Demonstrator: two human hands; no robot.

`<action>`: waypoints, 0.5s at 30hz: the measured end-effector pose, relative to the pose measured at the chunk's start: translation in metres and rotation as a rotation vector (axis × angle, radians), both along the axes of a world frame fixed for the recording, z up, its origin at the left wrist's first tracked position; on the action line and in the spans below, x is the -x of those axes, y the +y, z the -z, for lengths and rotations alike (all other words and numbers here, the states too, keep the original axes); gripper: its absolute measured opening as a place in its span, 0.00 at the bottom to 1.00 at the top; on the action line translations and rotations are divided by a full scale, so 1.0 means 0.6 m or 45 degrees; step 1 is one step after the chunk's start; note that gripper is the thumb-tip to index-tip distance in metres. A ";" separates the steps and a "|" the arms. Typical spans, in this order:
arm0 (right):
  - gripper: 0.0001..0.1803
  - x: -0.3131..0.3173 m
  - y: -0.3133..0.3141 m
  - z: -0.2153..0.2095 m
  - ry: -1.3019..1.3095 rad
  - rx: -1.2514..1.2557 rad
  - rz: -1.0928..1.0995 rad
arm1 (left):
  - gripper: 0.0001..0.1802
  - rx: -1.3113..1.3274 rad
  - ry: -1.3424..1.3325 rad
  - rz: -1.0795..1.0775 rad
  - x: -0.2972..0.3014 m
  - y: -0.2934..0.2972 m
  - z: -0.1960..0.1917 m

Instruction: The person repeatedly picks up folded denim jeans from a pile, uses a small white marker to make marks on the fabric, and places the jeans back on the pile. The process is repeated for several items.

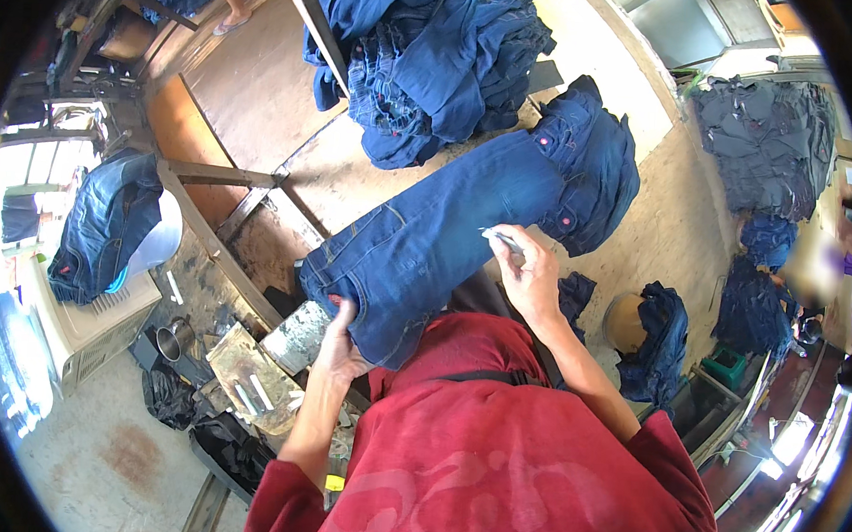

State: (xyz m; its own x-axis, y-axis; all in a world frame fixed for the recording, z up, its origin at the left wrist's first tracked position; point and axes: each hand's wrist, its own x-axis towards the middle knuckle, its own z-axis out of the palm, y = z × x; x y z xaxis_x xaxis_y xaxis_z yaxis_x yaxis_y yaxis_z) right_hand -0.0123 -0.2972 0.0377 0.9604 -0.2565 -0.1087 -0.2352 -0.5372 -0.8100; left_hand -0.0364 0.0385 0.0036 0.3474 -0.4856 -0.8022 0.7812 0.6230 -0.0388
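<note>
A pair of blue jeans (428, 232) lies stretched out in front of me, from my lap toward the far right. My left hand (342, 350) grips the near left end of the jeans, with the thumb on top and the other fingers mostly hidden underneath. Just above the denim, my right hand (527, 276) is closed in a pinch around a small slim tool (507, 237) with a pale, pointed tip. Its exact kind is too small to tell. More bunched denim (595, 174) rests at the far end of the jeans.
A big heap of jeans (437, 59) stands beyond, with dark garments (760, 139) piled at far right. To the left are a metal mug (175, 338), a white boxy machine (96, 316) and draped jeans (110, 225). A wooden bar (219, 255) runs near my left hand. Another person's leg (236, 1) shows far left.
</note>
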 end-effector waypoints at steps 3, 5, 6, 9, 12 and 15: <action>0.07 -0.002 -0.003 -0.033 -0.006 -0.052 -0.061 | 0.31 -0.618 -0.604 0.727 -0.034 -0.031 0.006; 0.06 -0.001 -0.004 -0.051 -0.023 0.065 -0.085 | 0.29 -0.348 -0.364 0.262 -0.051 -0.055 0.006; 0.06 0.000 -0.003 -0.058 -0.071 0.120 -0.111 | 0.27 -0.157 -0.222 0.063 -0.055 -0.069 0.003; 0.03 0.005 0.006 -0.068 -0.158 0.182 -0.125 | 0.30 0.165 -0.024 0.107 -0.059 -0.100 -0.013; 0.08 0.014 0.030 -0.073 -0.114 0.315 -0.163 | 0.28 -0.290 -0.399 0.440 -0.062 -0.102 -0.034; 0.08 0.023 0.067 -0.083 -0.213 0.371 -0.284 | 0.26 -0.404 -0.609 0.480 -0.063 -0.084 -0.048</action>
State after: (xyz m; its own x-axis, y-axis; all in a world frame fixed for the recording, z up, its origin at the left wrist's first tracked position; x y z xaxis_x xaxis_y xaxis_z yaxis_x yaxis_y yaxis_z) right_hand -0.0263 -0.2569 0.0874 0.9943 -0.0366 0.1006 0.0357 -0.7730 -0.6335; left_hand 0.0014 -0.0117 0.0326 0.5521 -0.4094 -0.7263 0.8328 0.2294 0.5038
